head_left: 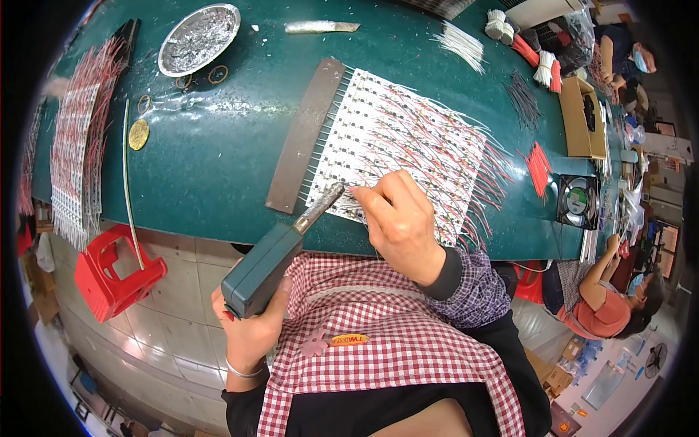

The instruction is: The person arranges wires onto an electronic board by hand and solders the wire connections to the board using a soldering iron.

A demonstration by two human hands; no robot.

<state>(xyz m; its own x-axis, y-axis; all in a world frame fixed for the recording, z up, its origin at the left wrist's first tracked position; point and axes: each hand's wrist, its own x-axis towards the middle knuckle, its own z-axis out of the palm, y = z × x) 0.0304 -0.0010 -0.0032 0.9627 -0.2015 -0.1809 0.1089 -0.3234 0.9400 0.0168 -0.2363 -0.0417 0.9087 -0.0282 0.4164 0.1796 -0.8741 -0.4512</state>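
Note:
My left hand (pixel 251 331) is wrapped round the grip of a dark green soldering gun (pixel 263 266), whose metal barrel and tip reach up to the right over a white circuit-board panel (pixel 348 156). My right hand (pixel 404 226) is closed in a pinch just right of the tip, holding a thin wire over the panel's lower left part; the fingers hide most of that wire. Rows of small dark parts dot the panel, and many red and white wires (pixel 437 146) fan out across it to the right. A brown flat bar (pixel 306 135) lies along its left edge, where thin pins stick out.
On the green table (pixel 218 146) stand a metal bowl (pixel 199 40) of silvery scraps, a round yellow pad (pixel 138 135) and a small fan (pixel 577 201). Wired panels (pixel 76 149) lie at far left. Wire bundles (pixel 462 47) lie right. Red stool (pixel 116 273) below; co-workers at right.

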